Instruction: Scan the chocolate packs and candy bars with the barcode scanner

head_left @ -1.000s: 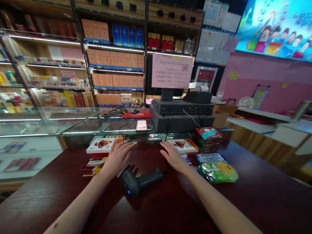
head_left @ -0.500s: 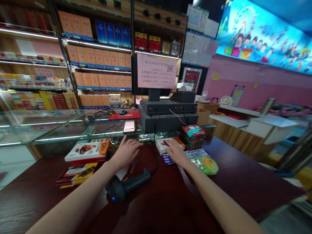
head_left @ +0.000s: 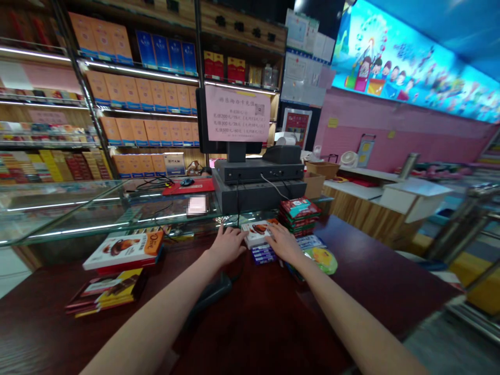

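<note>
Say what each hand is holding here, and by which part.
The left hand touches the left end of the white chocolate box and the right hand covers its right end. Whether either grip is closed cannot be told.

two hands [head_left: 228, 245] [head_left: 283, 246], one scanner [head_left: 215, 289], perhaps three chocolate boxes [head_left: 125, 249]

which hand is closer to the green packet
Right. The right hand lies just left of the green packet, fingers at the white box. The left hand is farther left, on the other side of that box.
</note>
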`<move>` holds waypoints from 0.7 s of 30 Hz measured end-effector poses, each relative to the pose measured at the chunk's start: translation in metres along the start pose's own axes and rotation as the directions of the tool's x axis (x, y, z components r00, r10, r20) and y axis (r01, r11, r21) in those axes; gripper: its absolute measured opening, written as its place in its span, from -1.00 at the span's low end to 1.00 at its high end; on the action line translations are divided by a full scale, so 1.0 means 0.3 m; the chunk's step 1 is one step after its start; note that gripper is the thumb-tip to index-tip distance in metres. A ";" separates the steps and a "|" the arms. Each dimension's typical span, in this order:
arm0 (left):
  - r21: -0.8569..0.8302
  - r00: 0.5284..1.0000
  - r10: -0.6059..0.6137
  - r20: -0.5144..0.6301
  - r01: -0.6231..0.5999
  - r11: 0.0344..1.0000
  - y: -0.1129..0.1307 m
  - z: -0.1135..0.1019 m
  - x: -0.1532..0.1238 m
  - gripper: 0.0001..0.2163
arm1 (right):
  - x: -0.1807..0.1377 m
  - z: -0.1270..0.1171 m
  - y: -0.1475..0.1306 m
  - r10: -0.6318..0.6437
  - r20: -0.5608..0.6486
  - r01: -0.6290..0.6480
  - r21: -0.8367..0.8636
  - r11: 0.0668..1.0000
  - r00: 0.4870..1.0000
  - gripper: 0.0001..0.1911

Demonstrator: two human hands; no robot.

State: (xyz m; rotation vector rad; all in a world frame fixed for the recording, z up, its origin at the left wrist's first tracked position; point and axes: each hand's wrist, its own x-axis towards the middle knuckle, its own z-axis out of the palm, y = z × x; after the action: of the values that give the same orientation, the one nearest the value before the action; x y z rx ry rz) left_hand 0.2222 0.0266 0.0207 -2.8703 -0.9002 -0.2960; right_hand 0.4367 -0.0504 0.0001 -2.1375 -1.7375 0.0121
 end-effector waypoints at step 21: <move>0.215 0.987 0.149 -0.052 -0.135 0.967 0.049 0.049 0.071 -0.75 | -0.058 -0.004 -0.042 -0.037 0.084 0.043 -0.070 0.997 0.996 -0.52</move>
State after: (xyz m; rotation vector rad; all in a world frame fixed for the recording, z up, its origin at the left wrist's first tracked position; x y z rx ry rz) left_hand 0.2500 0.0289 0.0102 -2.6936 -0.6653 -0.2637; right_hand 0.4212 -0.0652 0.0010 -2.1811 -1.8536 0.0286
